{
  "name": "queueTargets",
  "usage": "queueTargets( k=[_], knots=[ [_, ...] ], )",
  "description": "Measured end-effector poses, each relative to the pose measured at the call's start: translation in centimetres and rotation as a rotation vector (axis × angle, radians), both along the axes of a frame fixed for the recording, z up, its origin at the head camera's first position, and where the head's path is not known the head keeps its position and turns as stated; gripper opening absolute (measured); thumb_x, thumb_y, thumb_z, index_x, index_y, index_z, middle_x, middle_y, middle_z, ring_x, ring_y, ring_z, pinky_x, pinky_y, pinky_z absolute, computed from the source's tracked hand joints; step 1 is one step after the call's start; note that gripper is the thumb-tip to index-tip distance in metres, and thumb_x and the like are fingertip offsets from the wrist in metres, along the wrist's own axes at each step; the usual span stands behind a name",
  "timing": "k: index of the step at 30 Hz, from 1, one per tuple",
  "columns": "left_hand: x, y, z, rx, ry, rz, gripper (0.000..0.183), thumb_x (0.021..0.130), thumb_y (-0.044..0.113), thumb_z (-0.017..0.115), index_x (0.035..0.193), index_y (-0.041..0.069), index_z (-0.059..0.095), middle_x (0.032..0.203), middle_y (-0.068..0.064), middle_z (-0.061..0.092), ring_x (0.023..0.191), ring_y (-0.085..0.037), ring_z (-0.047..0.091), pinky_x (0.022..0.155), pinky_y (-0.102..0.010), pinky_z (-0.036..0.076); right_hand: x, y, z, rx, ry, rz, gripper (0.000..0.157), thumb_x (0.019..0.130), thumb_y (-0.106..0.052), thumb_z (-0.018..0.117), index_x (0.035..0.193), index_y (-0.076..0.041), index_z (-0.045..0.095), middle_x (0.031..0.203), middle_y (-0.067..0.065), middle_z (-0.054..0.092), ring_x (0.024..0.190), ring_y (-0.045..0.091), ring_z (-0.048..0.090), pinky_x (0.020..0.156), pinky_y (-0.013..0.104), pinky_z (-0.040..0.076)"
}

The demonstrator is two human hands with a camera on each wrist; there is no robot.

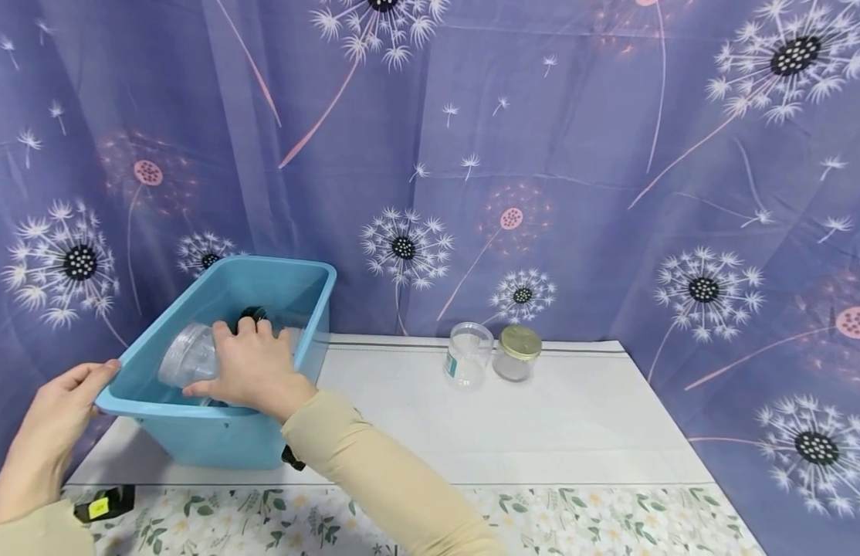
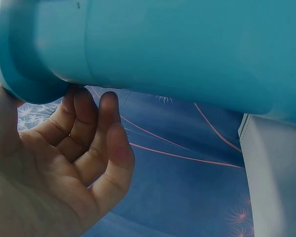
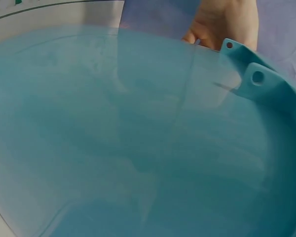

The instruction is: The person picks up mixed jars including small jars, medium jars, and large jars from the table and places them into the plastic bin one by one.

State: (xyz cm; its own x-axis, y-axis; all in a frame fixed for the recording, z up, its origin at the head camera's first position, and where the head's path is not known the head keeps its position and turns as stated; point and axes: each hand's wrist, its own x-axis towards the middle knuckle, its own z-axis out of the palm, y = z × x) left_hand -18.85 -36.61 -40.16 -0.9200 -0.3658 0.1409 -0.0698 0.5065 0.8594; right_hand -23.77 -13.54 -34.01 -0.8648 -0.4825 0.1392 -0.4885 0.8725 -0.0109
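A blue plastic bin stands at the left of the table. My left hand holds its near left corner, thumb on the rim; the left wrist view has the curled fingers beneath the rim. Inside the bin, my right hand grips a clear jar lying tilted, with the thumb along its near side. A dark round thing shows beyond the fingers, partly hidden. The bin's outer wall fills most of the right wrist view, hiding the right hand there.
A clear open jar with a teal label stands at the table's back, next to a jar with a gold lid. The white table has a floral cloth along its front. A purple dandelion curtain hangs behind and at both sides.
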Motion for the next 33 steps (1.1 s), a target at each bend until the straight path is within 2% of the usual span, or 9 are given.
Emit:
queueTargets(
  k=[9, 13, 21, 28, 33],
  knots=[
    [-0.1, 0.0, -0.1, 0.004, -0.005, -0.02, 0.031, 0.101, 0.042, 0.051, 0.081, 0.023, 0.064, 0.07, 0.014, 0.056, 0.067, -0.004, 0.049, 0.061, -0.027, 0.035, -0.3, -0.2, -0.5, 0.042, -0.067, -0.041, 0.089, 0.072, -0.085, 0.054, 0.147, -0.041, 0.035, 0.144, -0.008, 0.04, 0.13, 0.016, 0.038, 0.102, 0.049, 0.035],
    [-0.1, 0.0, -0.1, 0.014, -0.002, -0.018, 0.03, 0.101, 0.042, 0.051, 0.079, 0.026, 0.064, 0.069, 0.014, 0.056, 0.065, -0.005, 0.05, 0.062, -0.027, 0.035, -0.3, -0.4, -0.6, 0.054, -0.063, -0.034, 0.091, 0.073, -0.086, 0.051, 0.15, -0.042, 0.03, 0.147, -0.01, 0.037, 0.133, 0.016, 0.034, 0.103, 0.049, 0.033],
    [0.0, 0.0, 0.0, 0.018, -0.018, -0.008, 0.032, 0.101, 0.043, 0.05, 0.081, 0.023, 0.064, 0.07, 0.015, 0.056, 0.066, -0.004, 0.05, 0.063, -0.028, 0.033, -0.3, -0.3, -0.7, 0.041, -0.041, -0.005, 0.091, 0.074, -0.088, 0.045, 0.151, -0.043, 0.026, 0.15, -0.011, 0.032, 0.138, 0.017, 0.028, 0.105, 0.052, 0.031],
    [0.0, -0.1, 0.2, 0.0, -0.036, 0.003, 0.035, 0.101, 0.045, 0.048, 0.086, 0.018, 0.064, 0.072, 0.017, 0.055, 0.068, -0.003, 0.049, 0.067, -0.033, 0.032, -0.3, -0.2, -0.5, -0.002, -0.014, 0.019, 0.076, 0.081, -0.083, 0.042, 0.147, -0.046, 0.033, 0.15, -0.011, 0.032, 0.138, 0.016, 0.028, 0.103, 0.051, 0.031],
    [0.0, -0.3, 0.3, 0.007, -0.026, 0.003, 0.03, 0.101, 0.043, 0.05, 0.084, 0.023, 0.064, 0.071, 0.018, 0.055, 0.067, -0.003, 0.05, 0.066, -0.03, 0.033, 0.3, 1.1, 0.4, -0.063, 0.007, 0.06, 0.064, 0.089, -0.076, 0.04, 0.145, -0.046, 0.037, 0.148, -0.012, 0.035, 0.134, 0.015, 0.032, 0.101, 0.047, 0.033]
  ],
)
